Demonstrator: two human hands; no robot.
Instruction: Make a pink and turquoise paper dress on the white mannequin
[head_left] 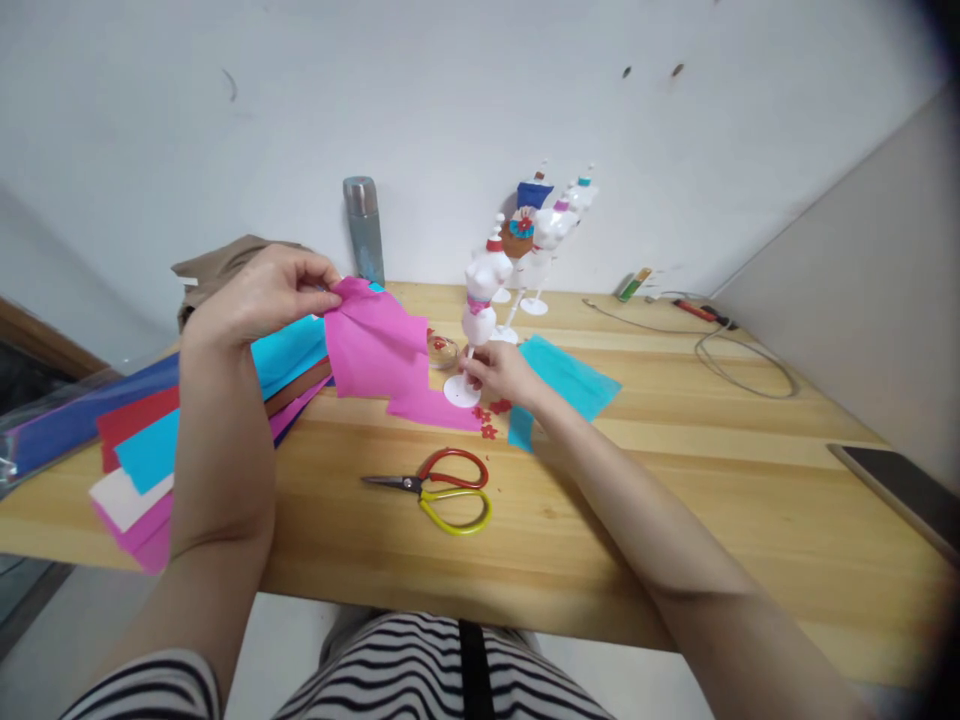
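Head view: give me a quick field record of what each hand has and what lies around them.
left hand: raised, pinching the top edge of the pink sheet
right hand: at the base of the nearest white mannequin, fingers closed on its stand
scissors: lying flat on the table, nearer the person than both hands
paper stack: fanned out on the left of the table
teal sheet: flat, right of the right hand
flask: upright by the wall

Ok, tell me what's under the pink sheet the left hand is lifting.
Under the pink sheet lie stacked coloured papers and the wooden table. Its lower edge rests on the table; anything beneath the draped middle is covered.
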